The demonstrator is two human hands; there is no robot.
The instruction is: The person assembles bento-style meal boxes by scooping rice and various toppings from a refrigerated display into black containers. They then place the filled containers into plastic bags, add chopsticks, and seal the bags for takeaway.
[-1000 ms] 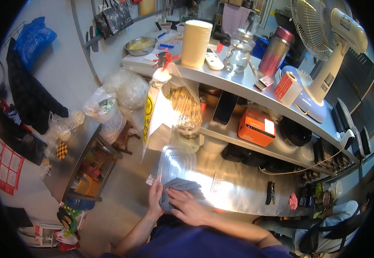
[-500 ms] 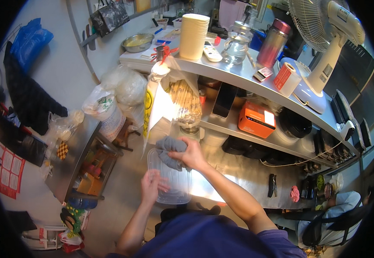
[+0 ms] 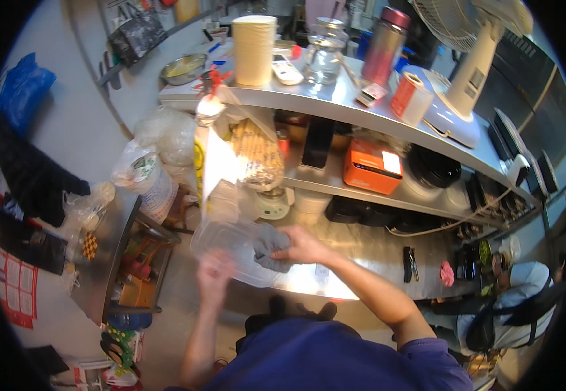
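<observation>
One crumpled grey cloth (image 3: 270, 247) sits mid-frame in the pinching grip of the right hand (image 3: 301, 245), overlapping a clear, rectangular plastic container (image 3: 231, 242). The left hand (image 3: 216, 266) blurs at its lower-left edge, grip unclear. Above: bagged wooden sticks (image 3: 255, 153); rightward, an orange box (image 3: 369, 168), label unreadable, on a metal shelf (image 3: 335, 189).

Between the gray cloth (image 3: 270, 247) and the black tool (image 3: 407, 262), bare surface (image 3: 373, 253) leaves a way through, though the right forearm (image 3: 369, 288) crosses above its front edge. The loaded shelf (image 3: 330, 181) limits the back; bundled sticks (image 3: 255, 155) crowd the left back corner.
</observation>
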